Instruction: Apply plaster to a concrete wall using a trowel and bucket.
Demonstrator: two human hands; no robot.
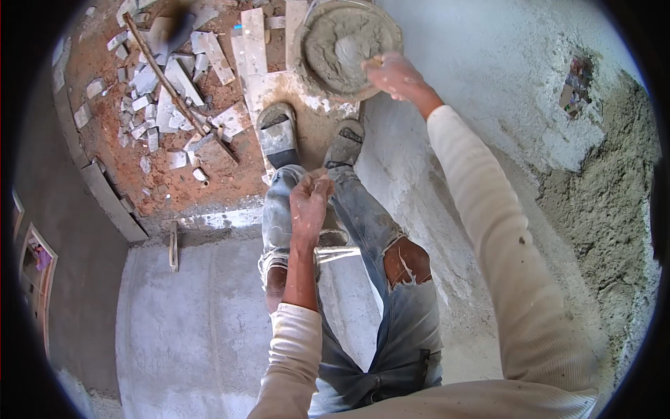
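At the top, a round bucket [301, 52] holds wet grey mortar [326, 42]. Over its right rim reaches my right hand [396, 77], closed round the short handle of a trowel [352, 49]. The trowel's blade is smeared with mortar and hard to tell from the mix. My left hand [310, 202] is held in front of my knees, fingers curled together. A small pale edge shows at its fingertips, but I cannot make out what it is. Both hands are dusted with mortar.
My sandalled feet stand on a mortar-stained board [272, 87] beside the bucket. Broken block pieces [164, 105] and a long wooden stick [164, 80] lie on red soil at left. A wall with rough fresh plaster [593, 188] rises at right; a grey slab [188, 314] lies lower left.
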